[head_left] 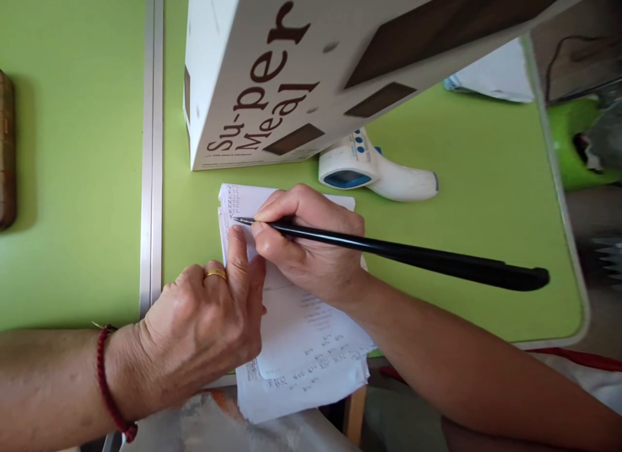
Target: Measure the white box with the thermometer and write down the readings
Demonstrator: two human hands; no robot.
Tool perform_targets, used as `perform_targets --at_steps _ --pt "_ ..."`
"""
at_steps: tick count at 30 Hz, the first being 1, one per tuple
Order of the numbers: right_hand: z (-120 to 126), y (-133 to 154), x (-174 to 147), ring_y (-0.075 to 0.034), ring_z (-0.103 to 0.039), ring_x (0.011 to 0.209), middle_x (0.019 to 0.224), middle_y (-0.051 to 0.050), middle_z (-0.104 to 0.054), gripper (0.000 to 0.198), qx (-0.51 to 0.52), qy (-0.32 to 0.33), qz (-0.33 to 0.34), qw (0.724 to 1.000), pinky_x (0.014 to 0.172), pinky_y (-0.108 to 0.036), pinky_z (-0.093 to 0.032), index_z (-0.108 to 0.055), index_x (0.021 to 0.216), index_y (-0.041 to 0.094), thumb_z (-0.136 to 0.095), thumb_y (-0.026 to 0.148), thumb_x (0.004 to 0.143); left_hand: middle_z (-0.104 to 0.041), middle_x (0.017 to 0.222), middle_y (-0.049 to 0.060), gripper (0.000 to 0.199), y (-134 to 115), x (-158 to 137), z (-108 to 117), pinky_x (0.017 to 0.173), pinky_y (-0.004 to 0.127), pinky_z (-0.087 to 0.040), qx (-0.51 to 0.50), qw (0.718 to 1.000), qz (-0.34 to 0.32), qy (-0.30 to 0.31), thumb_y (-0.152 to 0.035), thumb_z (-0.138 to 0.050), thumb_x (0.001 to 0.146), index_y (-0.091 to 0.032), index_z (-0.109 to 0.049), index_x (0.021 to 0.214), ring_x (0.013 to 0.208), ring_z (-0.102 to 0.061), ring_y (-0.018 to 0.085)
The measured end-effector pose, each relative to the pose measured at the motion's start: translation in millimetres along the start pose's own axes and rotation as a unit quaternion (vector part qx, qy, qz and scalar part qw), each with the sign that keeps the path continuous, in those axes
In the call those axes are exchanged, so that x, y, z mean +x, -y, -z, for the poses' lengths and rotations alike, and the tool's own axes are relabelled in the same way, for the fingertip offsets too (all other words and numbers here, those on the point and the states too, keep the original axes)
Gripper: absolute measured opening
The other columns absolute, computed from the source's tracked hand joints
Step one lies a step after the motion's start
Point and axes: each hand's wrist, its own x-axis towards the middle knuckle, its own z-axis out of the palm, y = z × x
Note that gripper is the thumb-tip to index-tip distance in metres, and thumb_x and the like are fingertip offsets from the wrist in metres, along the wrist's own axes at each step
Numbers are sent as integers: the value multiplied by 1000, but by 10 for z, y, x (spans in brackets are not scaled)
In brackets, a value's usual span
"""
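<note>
A black pen (413, 254) with a long tapering barrel is pinched between the thumb and fingers of my right hand (311, 245). Its tip touches, or nearly touches, the top sheet beside small rows of handwriting. The stack of white paper sheets (296, 316) lies under both hands, its lower end reaching past the table edge. My left hand (204, 329) presses the sheets down with a straight index finger just below the pen tip. Its other fingers are curled, partly hidden, and one wears a gold ring. A dark red cord bracelet circles the left wrist.
A large white "Su-per Meal" box (272, 83) stands beyond the sheets on the green table (82, 180). Next to it lies a white and blue handheld infrared thermometer (383, 170). A metal strip (151, 147) crosses the table. Brown object (6, 147) at far left, folded white item (495, 73) at right.
</note>
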Motion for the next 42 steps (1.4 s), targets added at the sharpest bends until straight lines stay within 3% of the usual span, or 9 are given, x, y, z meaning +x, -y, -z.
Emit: perform_targets --at_steps 28,32,42 --pt "14 31 17 -10 -52 49 53 5 -54 23 1 -4 -3 1000 46 -23 -46 -48 65 24 -58 26 86 -63 122 27 38 2 -10 -13 44 27 -39 1 1000 -7 0 -19 -40 100 -2 -62 127 47 -48 12" --pt "26 18 9 -11 -54 50 55 5 -58 22 7 -30 -13 999 47 -25 -48 -50 67 25 -59 29 87 -62 122 28 38 15 -12 -18 43 27 -39 9 1000 -10 -12 -20 -45 99 -1 -61 128 47 -48 12" --pt "23 -24 -11 -10 -54 51 56 6 -58 20 11 -17 -11 1000 49 -24 -48 -51 67 24 -63 22 83 -62 122 28 39 13 -13 -31 44 27 -39 9 1000 -15 -16 -20 -45 99 0 -59 129 48 -50 12"
